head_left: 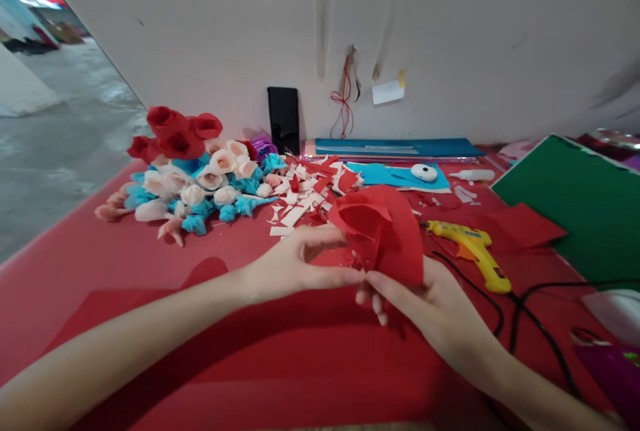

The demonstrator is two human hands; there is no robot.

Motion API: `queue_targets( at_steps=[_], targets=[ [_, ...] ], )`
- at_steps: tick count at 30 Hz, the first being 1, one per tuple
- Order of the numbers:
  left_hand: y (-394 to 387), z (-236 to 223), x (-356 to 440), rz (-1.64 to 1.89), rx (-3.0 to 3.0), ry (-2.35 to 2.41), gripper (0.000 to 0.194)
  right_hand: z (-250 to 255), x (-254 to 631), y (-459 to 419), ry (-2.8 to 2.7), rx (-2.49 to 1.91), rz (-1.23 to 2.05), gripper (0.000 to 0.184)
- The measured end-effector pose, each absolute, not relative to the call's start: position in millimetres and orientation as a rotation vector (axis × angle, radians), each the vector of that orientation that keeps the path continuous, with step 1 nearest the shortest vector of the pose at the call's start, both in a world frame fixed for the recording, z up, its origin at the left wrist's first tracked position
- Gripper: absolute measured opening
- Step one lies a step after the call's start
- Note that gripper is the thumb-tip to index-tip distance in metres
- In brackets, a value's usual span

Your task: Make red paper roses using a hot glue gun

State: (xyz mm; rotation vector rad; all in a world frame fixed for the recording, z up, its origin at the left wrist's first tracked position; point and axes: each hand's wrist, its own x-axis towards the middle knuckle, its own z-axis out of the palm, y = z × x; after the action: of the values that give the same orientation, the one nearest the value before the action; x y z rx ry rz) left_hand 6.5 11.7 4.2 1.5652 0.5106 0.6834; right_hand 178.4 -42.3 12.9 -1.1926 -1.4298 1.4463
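Note:
A red paper flower (367, 218) with curled petals is between my two hands, above the red table. My left hand (307, 261) grips it from the left, its thumb at the flower's base and its fingers partly hidden behind the petals. Against the same base presses the thumb of my right hand (425, 301), whose other fingers curl underneath. A broad, rounded red petal stands up on the flower's right side. Below my hands lies a large red paper sheet (240, 338).
Paper flowers (200, 178) in red, cream and blue are heaped at left. Paper scraps (313, 198) lie behind my hands. A yellow glue gun (473, 251) with a black cord sits at right, near a green board (575, 211). A black phone (284, 119) leans on the wall.

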Motion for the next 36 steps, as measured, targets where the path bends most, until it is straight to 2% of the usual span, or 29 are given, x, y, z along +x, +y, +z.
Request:
queue_targets(
  at_steps=[12,18,25,30,36],
  targets=[
    [-10,-2,10,0.913,1.544,0.705,0.007,9,174,-51,-1.594,-1.257,1.199,0.025],
    [-17,-3,12,0.906,1.446,0.655,0.004,8,171,-54,-1.574,-1.278,1.166,0.026],
    [-15,-2,14,0.805,1.273,0.440,0.006,15,174,-53,-1.481,-1.210,1.322,0.024],
    [-11,-5,10,0.786,1.292,0.466,0.010,20,179,-50,-1.476,-1.169,1.426,0.026],
    [-11,0,11,0.775,1.243,0.457,0.002,15,183,-46,-1.509,-1.115,1.529,0.027]
  ],
)
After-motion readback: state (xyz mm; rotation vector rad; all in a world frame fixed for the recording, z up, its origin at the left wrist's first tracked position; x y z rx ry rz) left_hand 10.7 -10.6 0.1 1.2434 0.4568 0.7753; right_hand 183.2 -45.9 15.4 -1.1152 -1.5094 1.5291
